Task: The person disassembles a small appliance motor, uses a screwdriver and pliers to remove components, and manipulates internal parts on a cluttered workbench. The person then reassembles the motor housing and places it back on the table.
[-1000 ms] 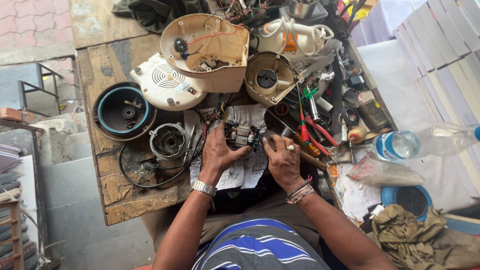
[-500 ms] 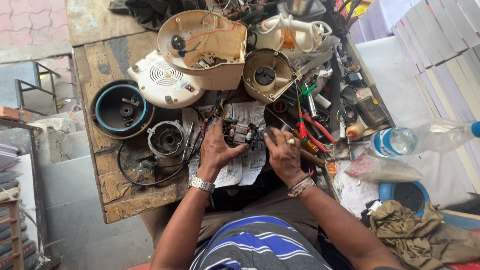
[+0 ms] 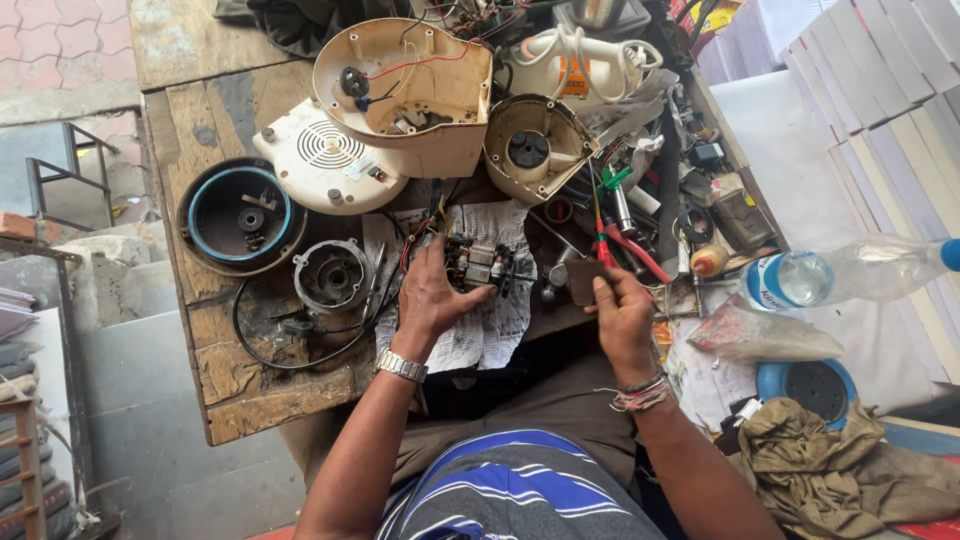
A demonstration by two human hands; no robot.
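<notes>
My left hand point(image 3: 430, 297) grips a small electric motor point(image 3: 480, 266) with wound coils, resting on a sheet of newspaper point(image 3: 495, 320) on the wooden workbench point(image 3: 215, 330). My right hand point(image 3: 620, 310) sits to the right of the motor and pinches a small dark flat piece point(image 3: 583, 279) between thumb and fingers. A metal watch is on my left wrist and thread bands are on the right. Wires run from the motor toward the housings behind it.
Cream appliance housings point(image 3: 410, 90), a white vented cover point(image 3: 320, 165), a round black-and-blue base point(image 3: 240, 215) and a grey metal end cap point(image 3: 332, 275) lie behind and left. Red-handled pliers point(image 3: 630, 250), a plastic water bottle point(image 3: 850, 272) and a crumpled cloth point(image 3: 840, 470) are to the right.
My right hand has drawn away from the motor toward the right and now holds a small dark piece. The left hand stays on the motor.
</notes>
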